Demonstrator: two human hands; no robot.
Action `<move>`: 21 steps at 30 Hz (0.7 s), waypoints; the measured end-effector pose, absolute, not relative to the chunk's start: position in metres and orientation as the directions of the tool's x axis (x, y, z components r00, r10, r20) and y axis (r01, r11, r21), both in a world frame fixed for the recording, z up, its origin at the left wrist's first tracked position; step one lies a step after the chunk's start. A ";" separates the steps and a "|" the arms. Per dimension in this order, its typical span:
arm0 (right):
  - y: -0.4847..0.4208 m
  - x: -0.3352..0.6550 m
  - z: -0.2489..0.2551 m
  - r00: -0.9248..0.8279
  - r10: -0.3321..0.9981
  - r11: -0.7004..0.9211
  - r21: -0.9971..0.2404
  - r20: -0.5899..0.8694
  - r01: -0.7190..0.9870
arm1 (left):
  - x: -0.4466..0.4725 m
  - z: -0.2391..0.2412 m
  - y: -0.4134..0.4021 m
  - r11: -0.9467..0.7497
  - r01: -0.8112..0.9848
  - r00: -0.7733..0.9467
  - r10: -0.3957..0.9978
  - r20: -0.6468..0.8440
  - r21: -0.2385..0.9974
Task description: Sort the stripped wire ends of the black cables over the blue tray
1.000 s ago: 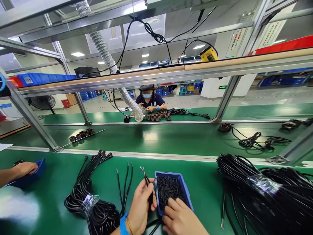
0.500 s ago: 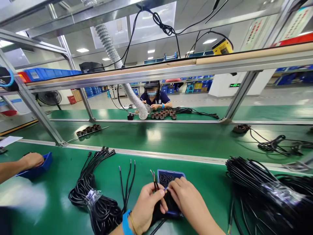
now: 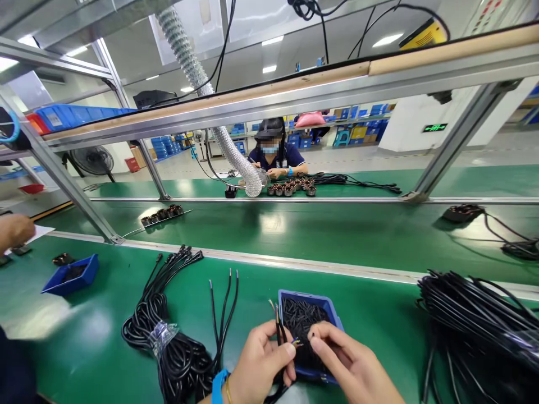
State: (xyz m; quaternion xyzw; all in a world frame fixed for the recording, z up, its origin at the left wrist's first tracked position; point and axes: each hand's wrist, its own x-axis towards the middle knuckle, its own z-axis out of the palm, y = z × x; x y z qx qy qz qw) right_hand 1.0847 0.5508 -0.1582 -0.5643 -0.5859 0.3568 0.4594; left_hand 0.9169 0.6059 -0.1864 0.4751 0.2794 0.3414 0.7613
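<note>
My left hand (image 3: 269,359), with a blue band at the wrist, is closed around several black cables (image 3: 279,330). Their stripped ends show thin coloured wires (image 3: 297,343), which stick out past the thumb toward the right. My right hand (image 3: 351,359) pinches a tiny dark piece, seemingly a short black tube (image 3: 313,335), a little apart from those wires. Under and behind both hands stands a blue bin (image 3: 338,317) filled with short black tube pieces (image 3: 301,314). Three loose cable ends (image 3: 223,320) lie to the left of my left hand.
A tied cable bundle (image 3: 158,331) lies to the left, another thick one (image 3: 484,325) to the right. A smaller blue bin (image 3: 86,280) sits near a co-worker's hand (image 3: 17,231). Metal posts (image 3: 80,174) and a shelf rail rise beyond; another person (image 3: 278,154) sits opposite.
My right hand has drawn back to the right from the wires in my left hand. The co-worker's hand has left the small blue bin and moved left. The view has shifted slightly.
</note>
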 end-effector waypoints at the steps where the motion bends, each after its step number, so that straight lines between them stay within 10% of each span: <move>1: 0.549 1.085 -0.157 0.060 0.989 0.109 -0.935 0.137 0.337 | 0.916 -0.186 0.606 0.318 -0.246 0.614 0.782 -0.107 0.916; 21: 0.545 1.084 -0.135 -0.003 0.999 -0.041 -0.985 -0.042 0.166 | 0.911 -0.167 0.602 0.320 -0.217 0.649 0.753 -0.109 0.922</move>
